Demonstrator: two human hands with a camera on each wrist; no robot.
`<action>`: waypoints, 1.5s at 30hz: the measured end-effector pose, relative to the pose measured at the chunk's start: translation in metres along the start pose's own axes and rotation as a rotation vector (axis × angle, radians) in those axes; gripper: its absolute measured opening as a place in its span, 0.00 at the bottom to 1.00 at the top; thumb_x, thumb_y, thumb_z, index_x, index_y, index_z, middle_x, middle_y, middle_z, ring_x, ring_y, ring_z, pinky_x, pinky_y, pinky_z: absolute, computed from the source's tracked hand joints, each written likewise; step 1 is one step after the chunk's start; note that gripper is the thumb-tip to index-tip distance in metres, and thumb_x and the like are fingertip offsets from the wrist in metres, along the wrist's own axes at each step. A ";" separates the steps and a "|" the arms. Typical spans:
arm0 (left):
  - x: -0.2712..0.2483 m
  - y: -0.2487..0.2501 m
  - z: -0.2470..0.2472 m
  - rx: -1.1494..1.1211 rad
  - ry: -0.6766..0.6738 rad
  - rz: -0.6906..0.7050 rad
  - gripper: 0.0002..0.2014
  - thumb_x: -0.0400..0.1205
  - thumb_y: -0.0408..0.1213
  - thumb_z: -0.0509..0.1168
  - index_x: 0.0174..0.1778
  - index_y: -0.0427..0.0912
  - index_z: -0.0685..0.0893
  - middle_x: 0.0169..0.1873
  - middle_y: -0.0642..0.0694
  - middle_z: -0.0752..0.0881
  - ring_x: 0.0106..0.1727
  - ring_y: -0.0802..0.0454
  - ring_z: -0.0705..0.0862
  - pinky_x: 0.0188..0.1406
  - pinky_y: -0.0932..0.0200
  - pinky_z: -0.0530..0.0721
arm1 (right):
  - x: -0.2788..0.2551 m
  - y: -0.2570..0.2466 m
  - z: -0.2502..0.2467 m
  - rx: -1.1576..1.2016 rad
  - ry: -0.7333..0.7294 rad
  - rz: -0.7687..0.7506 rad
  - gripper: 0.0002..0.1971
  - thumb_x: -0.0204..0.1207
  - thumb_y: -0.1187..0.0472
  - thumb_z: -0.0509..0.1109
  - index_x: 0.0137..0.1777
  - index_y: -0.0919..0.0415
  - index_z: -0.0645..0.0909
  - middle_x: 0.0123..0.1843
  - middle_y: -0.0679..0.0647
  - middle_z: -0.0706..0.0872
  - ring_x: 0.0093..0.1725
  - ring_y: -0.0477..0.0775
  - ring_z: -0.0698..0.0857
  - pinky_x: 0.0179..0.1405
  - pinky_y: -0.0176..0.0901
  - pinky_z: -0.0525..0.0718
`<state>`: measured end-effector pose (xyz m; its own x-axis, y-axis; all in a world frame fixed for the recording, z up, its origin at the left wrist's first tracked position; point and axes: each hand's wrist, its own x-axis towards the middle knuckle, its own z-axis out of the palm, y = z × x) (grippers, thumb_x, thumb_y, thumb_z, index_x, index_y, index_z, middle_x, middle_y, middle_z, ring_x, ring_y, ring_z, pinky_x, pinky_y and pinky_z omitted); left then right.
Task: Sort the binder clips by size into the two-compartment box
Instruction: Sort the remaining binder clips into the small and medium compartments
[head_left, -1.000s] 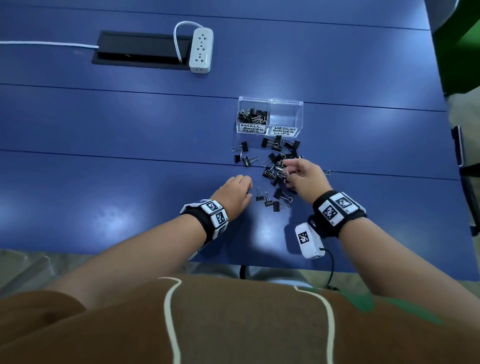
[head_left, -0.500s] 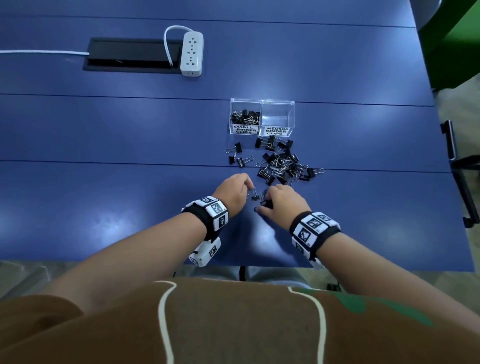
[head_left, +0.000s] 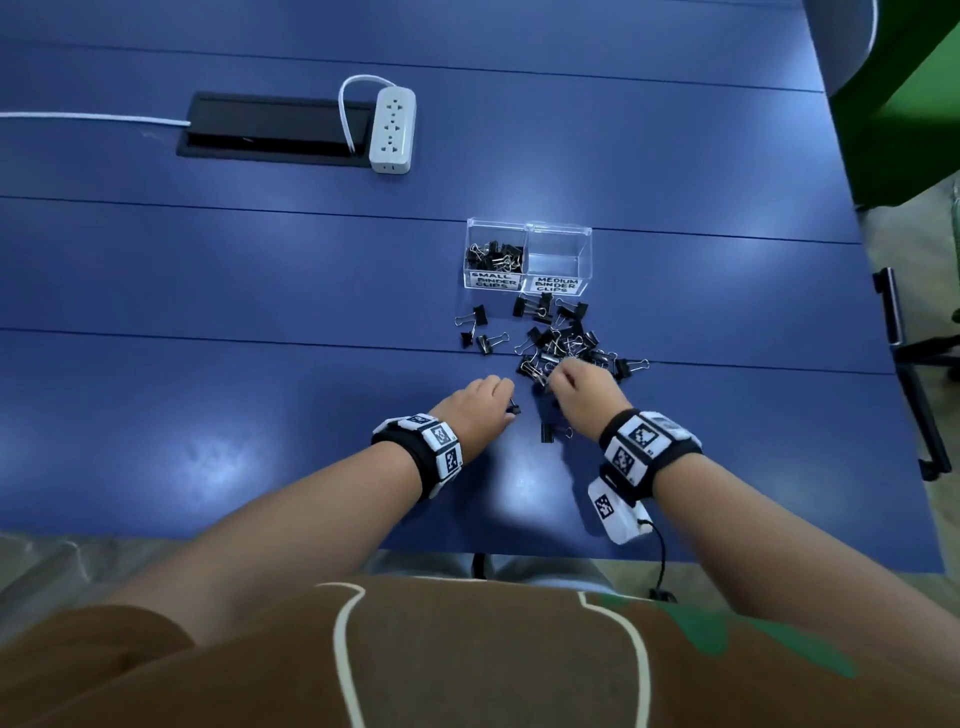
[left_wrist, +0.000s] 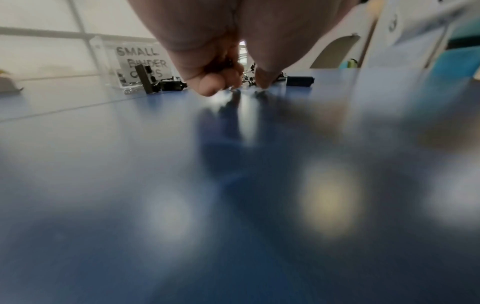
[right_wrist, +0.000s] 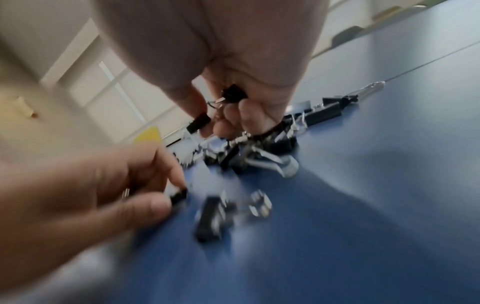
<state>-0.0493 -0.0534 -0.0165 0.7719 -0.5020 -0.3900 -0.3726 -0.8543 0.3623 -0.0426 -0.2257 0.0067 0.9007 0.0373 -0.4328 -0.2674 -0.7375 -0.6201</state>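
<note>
A clear two-compartment box (head_left: 527, 228) stands past the pile; its left cell, labelled small, holds several small clips (head_left: 493, 254), and the right cell, labelled medium, shows none. Black binder clips lie in a loose pile (head_left: 563, 338) in front of it. My right hand (head_left: 558, 376) is at the pile's near edge. In the right wrist view this right hand (right_wrist: 218, 121) keeps small clips (right_wrist: 233, 94) in its curled fingers and pinches another. My left hand (head_left: 506, 402) rests beside it, with thumb and finger pinching a small clip (right_wrist: 179, 196).
One clip (head_left: 553, 431) lies alone near my right wrist, and a few more (head_left: 480, 327) sit left of the pile. A white power strip (head_left: 392, 130) and a black cable hatch (head_left: 275, 127) are far back left. The table's near edge (head_left: 519, 558) is close to my body.
My right hand drew back beside the left hand half a second ago, and has now gone forward again to the pile's near edge. The left hand has stayed put.
</note>
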 end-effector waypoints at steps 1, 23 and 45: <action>0.000 -0.001 0.000 0.040 0.012 0.020 0.13 0.87 0.41 0.54 0.59 0.34 0.72 0.56 0.36 0.77 0.55 0.37 0.77 0.50 0.45 0.77 | 0.007 -0.006 -0.007 0.036 0.024 0.014 0.13 0.80 0.62 0.54 0.32 0.60 0.68 0.30 0.54 0.74 0.31 0.54 0.70 0.30 0.45 0.69; 0.076 -0.038 -0.118 -0.266 0.353 -0.185 0.14 0.86 0.39 0.49 0.49 0.33 0.75 0.51 0.35 0.77 0.46 0.38 0.78 0.49 0.46 0.76 | 0.092 -0.078 -0.056 0.018 0.222 -0.124 0.08 0.75 0.64 0.62 0.49 0.59 0.82 0.39 0.51 0.84 0.40 0.52 0.81 0.45 0.41 0.79; 0.049 0.015 -0.027 0.007 0.122 0.139 0.15 0.77 0.42 0.69 0.55 0.39 0.80 0.53 0.40 0.78 0.56 0.42 0.75 0.57 0.46 0.79 | -0.001 0.038 -0.024 -0.078 0.097 -0.026 0.07 0.71 0.64 0.69 0.49 0.58 0.79 0.44 0.52 0.79 0.43 0.53 0.77 0.50 0.46 0.79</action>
<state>-0.0028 -0.0870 -0.0072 0.7693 -0.5958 -0.2306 -0.4836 -0.7790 0.3992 -0.0458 -0.2701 -0.0002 0.9368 -0.0055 -0.3497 -0.2197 -0.7873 -0.5761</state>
